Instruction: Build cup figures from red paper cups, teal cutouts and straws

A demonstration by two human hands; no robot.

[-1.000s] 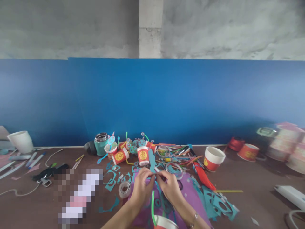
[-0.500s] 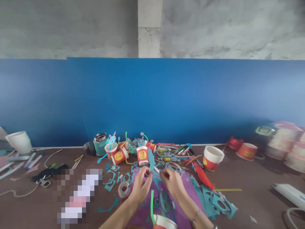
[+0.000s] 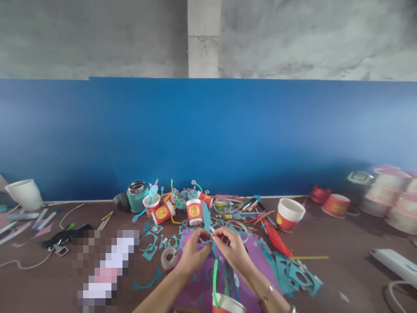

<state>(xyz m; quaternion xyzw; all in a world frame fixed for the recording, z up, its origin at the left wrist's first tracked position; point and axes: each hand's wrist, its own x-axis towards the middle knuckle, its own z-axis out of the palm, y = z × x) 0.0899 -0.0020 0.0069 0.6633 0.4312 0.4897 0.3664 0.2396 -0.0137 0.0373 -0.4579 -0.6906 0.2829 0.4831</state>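
Note:
My left hand [image 3: 197,253] and my right hand [image 3: 230,250] meet over a purple sheet [image 3: 257,265], fingertips pinched close together. Whatever lies between the fingers is too small and too covered to name. Just beyond them a light-blue paper piece [image 3: 206,215] lies on the table. Close in front of me stands a red and white paper cup [image 3: 230,303], with a bent green straw [image 3: 215,278] rising from its rim. Partly hidden by my right forearm, blue paper cutouts [image 3: 236,280] lie on the sheet. A roll of clear tape [image 3: 169,258] sits left of my left hand.
Several decorated paper cups [image 3: 194,211] crowd the back beside a teal thermos [image 3: 137,196]. Straws and pens [image 3: 247,204] are heaped to their right. Blue paper scraps [image 3: 299,276] lie on both sides. Stacked cups [image 3: 289,214] and a white device [image 3: 394,263] stand farther right.
My hands have come together, the right one moving left until the fingertips nearly touch. The green straw and its cup appear slightly farther right in view.

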